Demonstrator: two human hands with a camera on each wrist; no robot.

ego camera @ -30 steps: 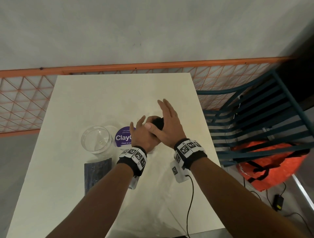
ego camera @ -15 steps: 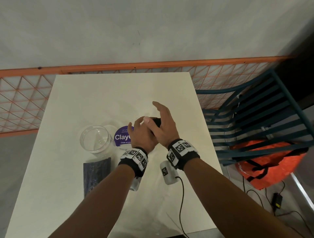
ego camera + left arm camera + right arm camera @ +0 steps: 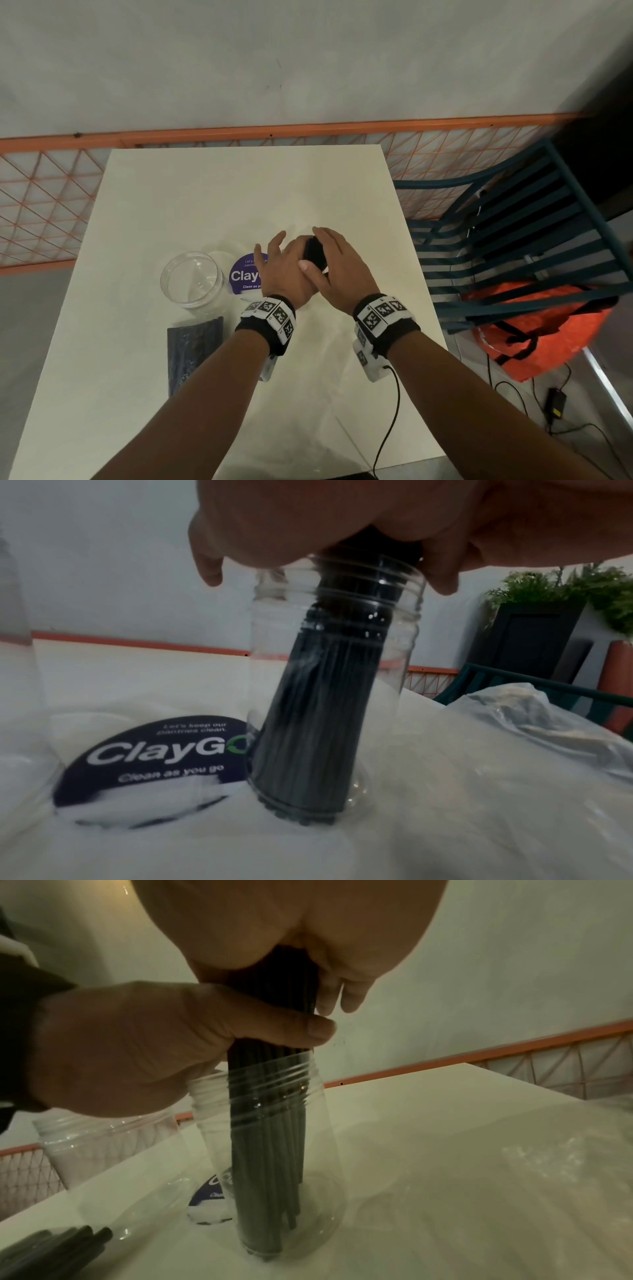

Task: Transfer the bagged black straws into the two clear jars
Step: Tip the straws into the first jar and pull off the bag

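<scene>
A bundle of black straws (image 3: 314, 255) stands in a clear jar (image 3: 394, 642) at the middle of the white table (image 3: 239, 188). In the wrist views the straws (image 3: 267, 1164) reach the jar's bottom and stick out above its threaded rim. My left hand (image 3: 284, 267) grips the bundle just above the rim, thumb (image 3: 308, 1031) wrapped across it. My right hand (image 3: 339, 263) holds the bundle's top between thumb and bent fingers (image 3: 342, 996). A second clear jar (image 3: 191, 279) stands empty to the left. A bag of black straws (image 3: 195, 349) lies in front of that jar.
A round purple ClayGo sticker (image 3: 245, 274) lies between the jars. A crumpled clear plastic bag (image 3: 531, 723) lies on the table right of the filled jar. A teal slatted chair (image 3: 513, 222) and an orange bag (image 3: 548, 325) are off the table's right edge. An orange mesh fence runs behind.
My right hand's fingers, straight and raised a second ago, have folded down around the top of the straw bundle. The left hand has kept its grip in the same place.
</scene>
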